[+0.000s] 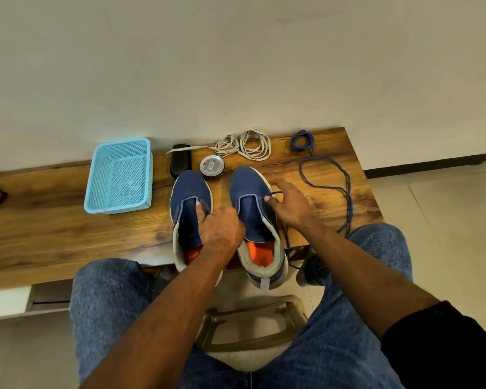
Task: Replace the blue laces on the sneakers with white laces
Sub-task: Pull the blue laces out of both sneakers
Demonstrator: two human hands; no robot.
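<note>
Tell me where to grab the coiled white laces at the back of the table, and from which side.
Take the right-hand coil of the white laces by its near edge, pinching from above. It lies flat in open loops with bare table around it; the left coil tangles toward the black brush and the round tin.

A home room — wooden bench (54, 220), tiled floor (446, 209), plain wall (236, 66).
</note>
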